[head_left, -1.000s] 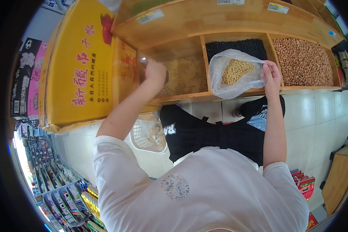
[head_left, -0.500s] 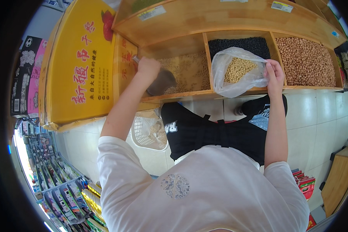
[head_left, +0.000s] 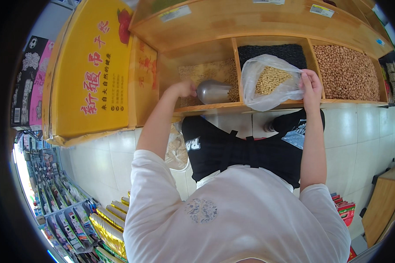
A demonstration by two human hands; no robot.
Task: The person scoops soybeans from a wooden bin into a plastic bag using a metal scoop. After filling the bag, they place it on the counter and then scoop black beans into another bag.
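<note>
My left hand is closed around the handle end of a metal scoop. The scoop lies low in the left bin compartment, its mouth pointing right at a small heap of soybeans by the divider. A thin layer of beans covers part of that compartment's floor. With my right hand I pinch the rim of a clear plastic bag. The bag is spread open at the front edge of the middle compartment, with pale yellow soybeans inside. Black beans lie behind it.
Peanuts fill the right compartment of the wooden bin. A large yellow carton stands at the left. Below the bin is a white basket on the tiled floor. Gold packages and hanging goods are at lower left.
My left hand has moved right with the scoop, from the compartment's left side toward the beans by the divider. The right hand and bag have stayed nearly in place.
</note>
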